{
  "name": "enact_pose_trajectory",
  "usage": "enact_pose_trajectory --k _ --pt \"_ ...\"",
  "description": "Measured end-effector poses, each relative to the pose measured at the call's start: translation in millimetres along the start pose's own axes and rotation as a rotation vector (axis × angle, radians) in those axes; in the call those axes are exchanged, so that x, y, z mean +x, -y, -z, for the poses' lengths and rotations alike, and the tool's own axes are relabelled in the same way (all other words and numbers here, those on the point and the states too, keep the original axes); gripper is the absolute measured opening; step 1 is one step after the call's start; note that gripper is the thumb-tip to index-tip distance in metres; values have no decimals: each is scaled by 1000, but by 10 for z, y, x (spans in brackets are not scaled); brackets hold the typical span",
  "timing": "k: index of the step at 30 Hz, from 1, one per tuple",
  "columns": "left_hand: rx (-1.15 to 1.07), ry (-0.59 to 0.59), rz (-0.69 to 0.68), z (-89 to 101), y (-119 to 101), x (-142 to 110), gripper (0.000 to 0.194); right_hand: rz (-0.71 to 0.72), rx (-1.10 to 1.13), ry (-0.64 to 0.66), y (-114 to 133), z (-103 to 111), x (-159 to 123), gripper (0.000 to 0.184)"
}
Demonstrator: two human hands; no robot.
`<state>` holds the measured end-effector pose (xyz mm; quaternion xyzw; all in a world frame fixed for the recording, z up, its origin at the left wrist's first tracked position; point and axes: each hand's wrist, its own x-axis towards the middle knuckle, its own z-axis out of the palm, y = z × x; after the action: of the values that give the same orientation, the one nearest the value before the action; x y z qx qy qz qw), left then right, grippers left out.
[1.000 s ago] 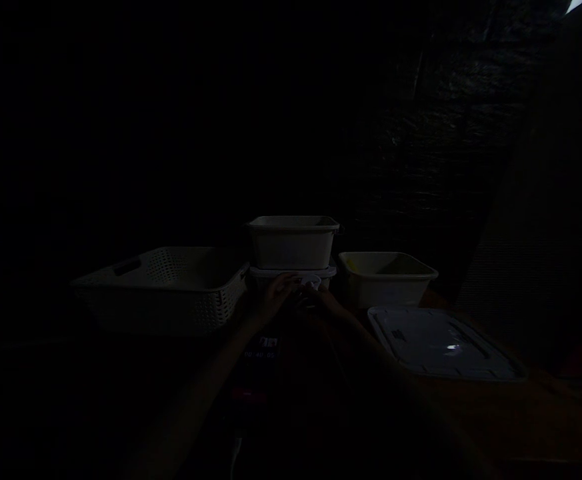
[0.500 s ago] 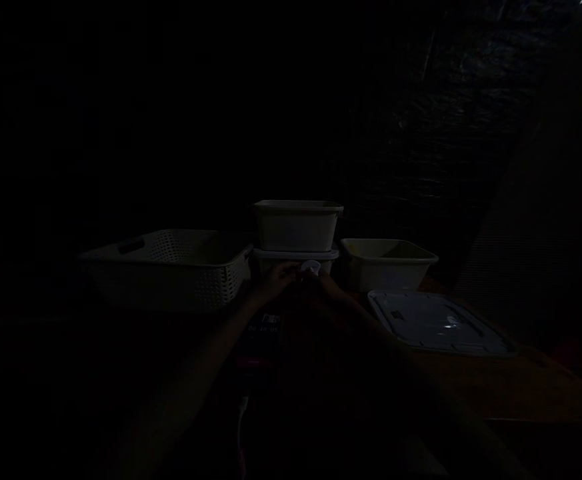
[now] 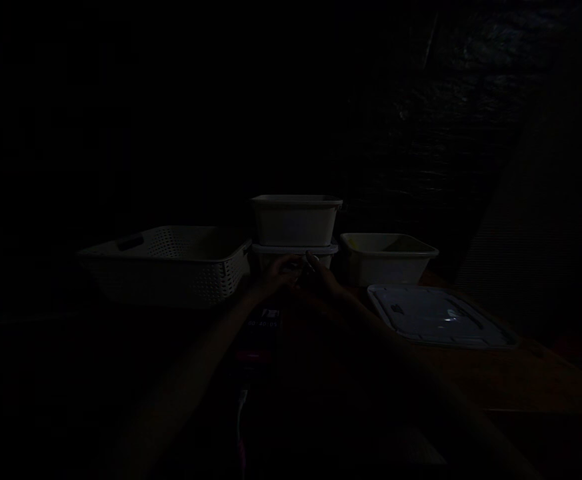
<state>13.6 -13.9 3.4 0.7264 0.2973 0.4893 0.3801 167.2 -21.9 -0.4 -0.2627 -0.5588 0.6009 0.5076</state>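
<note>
Dark room, brown wooden table [image 3: 531, 381]: inside its front edge, right hand [image 3: 323, 275] pinches small white object [image 3: 313, 260]; left hand [image 3: 275, 276], grip unclear. Dimness could cause a drop.

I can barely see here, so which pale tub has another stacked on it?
The lower middle tub, just beyond the left hand; the upper tub sits on it, while the rightmost tub carries none.

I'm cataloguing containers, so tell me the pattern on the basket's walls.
Rows of small holes pierce the basket, clearest in the head view.
</note>
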Motion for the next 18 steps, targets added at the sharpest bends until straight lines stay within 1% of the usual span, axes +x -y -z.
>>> enact_pose_trajectory --k 2,5,7,9,12,14,16,18 --pt "15 18 -29 -8 -34 -5 47 10 37 4 -5 -3 8 48" --pt "22 37 -49 -8 -53 -7 46 22 24 -42 -6 -7 2 43" --pt "38 39 -62 -8 -63 -12 46 14 30 -80 -8 -6 -3 40" --pt "77 24 -70 -11 -85 -25 46 12 59 -85 -8 -6 -3 39" --pt "163 0 -76 -13 -120 -48 49 -18 105 -17 14 -8 -4 42" --pt "247 -32 -119 -8 -119 -46 50 -65 139 58 49 -10 -12 47" --pt "324 -87 -181 7 -88 -16 46 -83 157 112 91 -6 -26 48" --pt "357 -162 -216 35 -39 37 38 -46 99 87 124 3 -42 44"
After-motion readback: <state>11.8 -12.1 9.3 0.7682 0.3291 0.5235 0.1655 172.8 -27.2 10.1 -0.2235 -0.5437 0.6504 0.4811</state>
